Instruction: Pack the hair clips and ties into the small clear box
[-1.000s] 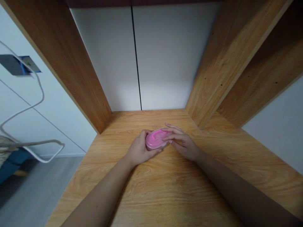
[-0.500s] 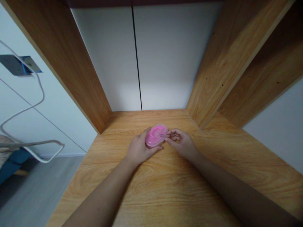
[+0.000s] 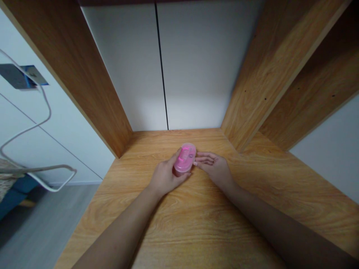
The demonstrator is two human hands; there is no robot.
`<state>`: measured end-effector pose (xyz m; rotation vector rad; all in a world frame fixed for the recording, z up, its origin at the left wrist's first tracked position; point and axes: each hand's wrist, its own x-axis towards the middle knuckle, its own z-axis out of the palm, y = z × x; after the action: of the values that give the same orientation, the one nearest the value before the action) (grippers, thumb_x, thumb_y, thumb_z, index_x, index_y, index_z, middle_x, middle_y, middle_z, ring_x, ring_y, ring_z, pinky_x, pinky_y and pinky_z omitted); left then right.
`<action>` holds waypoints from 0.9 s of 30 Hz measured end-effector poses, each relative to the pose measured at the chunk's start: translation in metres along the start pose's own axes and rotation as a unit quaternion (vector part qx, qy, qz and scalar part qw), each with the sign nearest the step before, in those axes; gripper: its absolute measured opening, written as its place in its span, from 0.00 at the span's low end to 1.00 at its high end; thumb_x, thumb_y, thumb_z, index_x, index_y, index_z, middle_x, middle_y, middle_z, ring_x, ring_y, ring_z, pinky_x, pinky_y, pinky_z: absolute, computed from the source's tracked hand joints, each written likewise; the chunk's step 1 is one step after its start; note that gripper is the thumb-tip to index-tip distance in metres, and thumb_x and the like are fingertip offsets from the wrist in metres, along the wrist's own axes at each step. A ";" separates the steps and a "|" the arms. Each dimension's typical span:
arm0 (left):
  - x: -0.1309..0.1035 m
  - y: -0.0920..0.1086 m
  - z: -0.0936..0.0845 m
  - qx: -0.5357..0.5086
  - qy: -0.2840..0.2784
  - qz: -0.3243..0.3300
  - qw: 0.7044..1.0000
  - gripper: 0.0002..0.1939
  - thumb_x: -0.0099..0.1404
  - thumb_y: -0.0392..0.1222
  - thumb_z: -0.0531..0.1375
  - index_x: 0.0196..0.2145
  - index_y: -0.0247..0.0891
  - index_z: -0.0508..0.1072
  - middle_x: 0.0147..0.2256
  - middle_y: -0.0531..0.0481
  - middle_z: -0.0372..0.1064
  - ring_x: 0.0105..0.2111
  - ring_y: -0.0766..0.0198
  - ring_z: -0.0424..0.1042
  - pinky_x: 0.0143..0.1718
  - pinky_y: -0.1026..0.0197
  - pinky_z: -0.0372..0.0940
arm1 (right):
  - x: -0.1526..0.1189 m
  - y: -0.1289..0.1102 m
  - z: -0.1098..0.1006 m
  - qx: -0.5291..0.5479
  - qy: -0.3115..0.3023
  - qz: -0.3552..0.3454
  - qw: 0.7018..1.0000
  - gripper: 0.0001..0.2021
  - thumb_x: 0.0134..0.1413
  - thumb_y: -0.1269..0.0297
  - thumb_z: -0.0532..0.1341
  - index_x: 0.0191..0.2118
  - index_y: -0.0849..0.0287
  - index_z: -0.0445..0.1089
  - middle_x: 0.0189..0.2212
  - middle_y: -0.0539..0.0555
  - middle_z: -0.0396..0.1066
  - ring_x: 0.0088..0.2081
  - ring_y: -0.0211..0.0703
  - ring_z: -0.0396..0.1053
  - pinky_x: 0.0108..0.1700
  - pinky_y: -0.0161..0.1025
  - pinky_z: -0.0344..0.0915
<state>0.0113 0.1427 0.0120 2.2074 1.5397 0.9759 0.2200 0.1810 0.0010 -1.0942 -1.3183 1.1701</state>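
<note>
Pink lidded container held between two hands

Its near left side is gripped by the left hand; its right edge is met by the right hand's bent fingers.

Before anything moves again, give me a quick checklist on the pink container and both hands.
1. Left hand gripping the pink container: ok, fingers and thumb around its side.
2. Right hand at the container's other side: ok, fingertips by the rim; firm contact, cannot tell.
3. Lid on top: ok, it covers the container.
4. Lid fully sealed all round: cannot tell, hands hide part of the edge.
5. Wooden surface in front of the container free of obstacles: ok, only the forearms reach over it.
</note>
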 end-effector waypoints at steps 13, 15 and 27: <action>0.001 0.001 -0.001 -0.056 0.000 0.004 0.998 0.41 0.57 0.53 0.68 0.65 0.44 0.62 0.51 0.42 0.76 0.44 0.50 0.79 0.44 0.52 0.74 | 0.004 0.002 0.000 0.038 -0.019 0.019 0.999 0.24 0.25 0.57 0.80 0.28 0.58 0.69 0.28 0.51 0.76 0.30 0.39 0.74 0.38 0.39 0.73; 0.001 0.001 0.000 -0.065 0.002 0.005 0.998 0.39 0.58 0.53 0.68 0.64 0.44 0.63 0.52 0.42 0.76 0.44 0.50 0.79 0.45 0.52 0.74 | 0.005 0.002 0.000 0.045 -0.031 0.022 0.998 0.25 0.24 0.57 0.80 0.28 0.58 0.68 0.27 0.50 0.76 0.29 0.38 0.73 0.38 0.38 0.72; 0.002 0.009 -0.002 -0.049 0.009 -0.008 0.999 0.37 0.57 0.52 0.68 0.63 0.44 0.66 0.48 0.44 0.78 0.41 0.51 0.80 0.44 0.52 0.75 | 0.005 0.000 -0.003 0.030 -0.070 0.018 0.997 0.27 0.24 0.51 0.80 0.26 0.57 0.65 0.25 0.49 0.74 0.27 0.38 0.72 0.32 0.37 0.72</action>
<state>0.0164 0.1405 0.0193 2.1220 1.4819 1.0461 0.2224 0.1862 0.0015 -1.0109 -1.3664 1.3244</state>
